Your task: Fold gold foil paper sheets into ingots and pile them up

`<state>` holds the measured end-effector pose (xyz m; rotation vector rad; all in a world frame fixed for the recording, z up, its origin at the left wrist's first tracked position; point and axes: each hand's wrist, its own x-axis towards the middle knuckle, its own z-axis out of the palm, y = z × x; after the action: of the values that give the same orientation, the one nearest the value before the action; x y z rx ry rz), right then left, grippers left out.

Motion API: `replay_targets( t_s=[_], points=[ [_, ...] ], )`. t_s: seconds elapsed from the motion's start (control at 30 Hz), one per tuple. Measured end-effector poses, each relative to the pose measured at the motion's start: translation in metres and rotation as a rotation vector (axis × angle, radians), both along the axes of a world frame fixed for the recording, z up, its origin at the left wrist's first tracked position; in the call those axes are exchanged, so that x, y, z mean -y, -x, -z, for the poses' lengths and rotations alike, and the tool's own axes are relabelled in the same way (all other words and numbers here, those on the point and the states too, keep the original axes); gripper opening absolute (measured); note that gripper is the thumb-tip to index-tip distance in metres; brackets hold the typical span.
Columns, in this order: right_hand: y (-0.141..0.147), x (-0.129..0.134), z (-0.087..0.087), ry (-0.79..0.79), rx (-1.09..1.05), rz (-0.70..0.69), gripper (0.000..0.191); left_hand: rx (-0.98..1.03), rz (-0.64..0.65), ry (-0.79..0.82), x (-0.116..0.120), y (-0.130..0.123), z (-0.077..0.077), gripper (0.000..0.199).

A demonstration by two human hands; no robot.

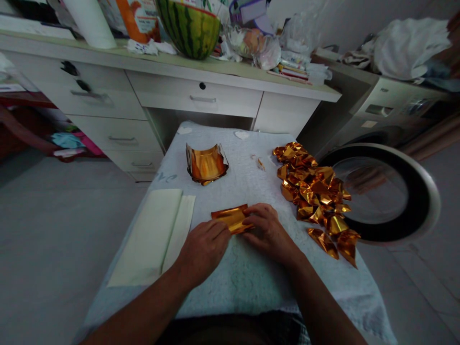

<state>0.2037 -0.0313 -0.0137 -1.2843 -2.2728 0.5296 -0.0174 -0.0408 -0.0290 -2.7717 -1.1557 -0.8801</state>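
A small sheet of shiny gold foil (233,218) lies between my hands above the cloth-covered table, its edges curling up. My left hand (210,247) is closed on the foil's near left edge. At its right end, my right hand (266,230) grips the foil with bent fingers. Beyond them stands a curved stack of gold foil sheets (207,164). Folded gold foil pieces (316,184) are heaped along the table's right side. Pale yellow paper sheets (147,235) lie to the left of my left hand.
The table (251,287) wears a light blue-grey cloth. Behind it is a white drawer desk (201,98) with a cut watermelon (190,28) and plastic bags on top. A washing machine with an open round door (381,191) stands at the right.
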Motion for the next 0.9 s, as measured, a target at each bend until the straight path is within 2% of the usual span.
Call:
replay_targets(
  t_s=[0.13, 0.33, 0.5, 0.7, 0.9],
  points=[
    [0.006, 0.000, 0.002, 0.013, 0.030, 0.005, 0.008, -0.007, -0.016, 0.046, -0.001, 0.001, 0.005, 0.019],
    [0.007, -0.003, 0.005, 0.038, 0.046, 0.022, 0.009, -0.013, -0.057, 0.236, 0.000, 0.003, -0.004, 0.010],
    [0.008, -0.002, 0.000, 0.086, 0.045, 0.070, 0.007, 0.004, -0.129, 0.332, -0.002, 0.006, -0.008, 0.016],
    [0.004, -0.001, -0.007, 0.126, 0.053, 0.147, 0.007, -0.054, -0.205, 0.377, -0.004, 0.004, -0.004, 0.013],
    [0.002, -0.002, -0.006, 0.171, 0.062, 0.187, 0.007, -0.083, -0.232, 0.376, -0.002, 0.002, -0.006, 0.017]
  ],
)
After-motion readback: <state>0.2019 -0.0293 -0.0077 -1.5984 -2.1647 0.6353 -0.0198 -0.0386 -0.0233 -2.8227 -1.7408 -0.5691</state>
